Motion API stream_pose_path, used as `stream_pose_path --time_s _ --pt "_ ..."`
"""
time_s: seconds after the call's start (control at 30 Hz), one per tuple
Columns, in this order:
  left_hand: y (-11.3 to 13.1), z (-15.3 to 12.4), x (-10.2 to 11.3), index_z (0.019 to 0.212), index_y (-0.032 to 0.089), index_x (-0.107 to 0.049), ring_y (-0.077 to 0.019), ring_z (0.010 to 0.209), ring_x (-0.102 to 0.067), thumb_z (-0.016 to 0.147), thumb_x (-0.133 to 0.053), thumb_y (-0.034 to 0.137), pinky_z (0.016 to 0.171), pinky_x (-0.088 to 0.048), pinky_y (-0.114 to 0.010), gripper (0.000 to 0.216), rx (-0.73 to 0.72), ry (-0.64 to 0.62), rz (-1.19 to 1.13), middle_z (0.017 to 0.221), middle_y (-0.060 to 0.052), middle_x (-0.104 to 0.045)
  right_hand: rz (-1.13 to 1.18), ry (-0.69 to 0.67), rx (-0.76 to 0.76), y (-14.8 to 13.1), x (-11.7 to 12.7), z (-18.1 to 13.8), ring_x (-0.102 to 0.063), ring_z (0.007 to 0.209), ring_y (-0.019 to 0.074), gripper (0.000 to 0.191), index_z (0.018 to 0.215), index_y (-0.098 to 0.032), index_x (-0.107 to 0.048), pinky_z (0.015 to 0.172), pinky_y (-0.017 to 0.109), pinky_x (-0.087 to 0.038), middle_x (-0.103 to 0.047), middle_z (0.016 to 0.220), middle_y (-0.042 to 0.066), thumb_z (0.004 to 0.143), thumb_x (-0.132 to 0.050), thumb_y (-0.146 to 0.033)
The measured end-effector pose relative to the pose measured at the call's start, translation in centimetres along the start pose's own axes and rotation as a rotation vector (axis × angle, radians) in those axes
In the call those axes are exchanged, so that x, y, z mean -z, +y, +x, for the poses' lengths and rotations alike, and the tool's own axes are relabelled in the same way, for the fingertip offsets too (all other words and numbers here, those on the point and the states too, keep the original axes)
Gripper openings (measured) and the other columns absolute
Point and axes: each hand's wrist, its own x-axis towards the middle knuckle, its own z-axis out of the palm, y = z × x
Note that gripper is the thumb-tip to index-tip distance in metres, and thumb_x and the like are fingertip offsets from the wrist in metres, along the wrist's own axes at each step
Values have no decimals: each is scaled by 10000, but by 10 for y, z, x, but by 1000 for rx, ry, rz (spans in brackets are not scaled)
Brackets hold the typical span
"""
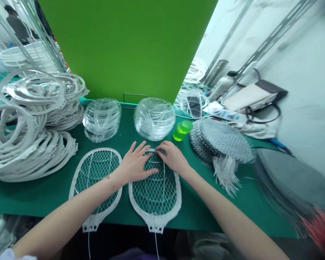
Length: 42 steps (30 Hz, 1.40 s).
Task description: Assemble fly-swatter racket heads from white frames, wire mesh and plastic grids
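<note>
Meshed racket frame (157, 196) on the green table (203, 209), its long axis running away from the body, neck nearest. Both hands lie at the far end: left (135, 165) spread over the mesh, right (173, 157) with fingertips bunched at the rim — grip indeterminable.

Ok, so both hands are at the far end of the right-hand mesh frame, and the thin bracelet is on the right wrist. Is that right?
Not quite: the head view shows the thin bracelet on the left wrist, not the right. The rest holds: the left hand and right hand are at the far end of the right-hand mesh frame.
</note>
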Motion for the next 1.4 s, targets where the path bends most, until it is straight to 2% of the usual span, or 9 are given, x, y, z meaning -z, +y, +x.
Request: stream_pose_path --time_s 0.1,0.27,0.47,0.7,0.87,1.07,1.23,1.4 --pt "-1 0 -1 1394 183 -561 -343 1505 -251 922 -412 716 1230 -134 -608 727 -5 -9 -21 1573 -102 -410 -23 5 44 3 -6 4 -606 958 221 123 885 -197 -695 865 364 -502 -658 932 69 913 -578 -173" --pt "-2 0 -1 1393 184 -564 -348 1503 -251 913 -447 710 1230 -118 -614 722 3 -12 -36 1566 -110 -420 -56 -15 30 5 -6 2 -624 916 201 115 911 -189 -684 827 334 -503 -664 945 68 921 -571 -177" --pt "-3 -2 -1 1396 198 -561 -359 1513 -215 907 -416 737 1225 -95 -628 742 -17 -2 -55 1566 -116 -418 -260 -101 122 3 1 6 -626 938 218 155 939 -168 -703 806 326 -506 -682 945 89 947 -551 -200" --pt "0 -2 -1 1424 194 -521 -363 1504 -238 892 -412 759 1225 -54 -623 783 -12 -8 -63 1570 -115 -411 -299 -50 139 -2 -1 1 -614 947 207 193 943 -203 -725 764 297 -509 -688 987 82 966 -534 -201" --pt "0 -2 -1 1430 197 -510 -336 1471 -327 927 -356 737 1234 -60 -592 754 -27 -19 -73 1535 -104 -467 -226 -67 70 -5 0 0 -643 954 192 197 963 -197 -759 763 280 -501 -703 992 66 965 -565 -225" --pt "2 -1 1 1431 96 -495 -343 1436 -383 918 -415 722 1204 -233 -552 813 13 -72 -111 1531 -156 -459 16 -82 -87 1 7 13 -662 818 155 107 866 -224 -784 718 256 -481 -728 931 24 884 -684 -257" --pt "2 2 1 1348 123 -587 -334 1384 -454 920 -447 687 1235 -151 -537 721 -39 -15 -76 1432 -140 -566 269 -130 -231 13 6 23 -671 787 158 58 764 -215 -785 750 254 -505 -741 835 22 747 -791 -270" --pt "-2 5 4 1272 145 -650 -313 1285 -549 906 -472 677 1239 -136 -527 669 -70 -8 -68 1301 -135 -636 472 -171 -409 21 1 27 -664 670 164 196 723 -167 -762 620 250 -516 -737 696 36 644 -846 -326"
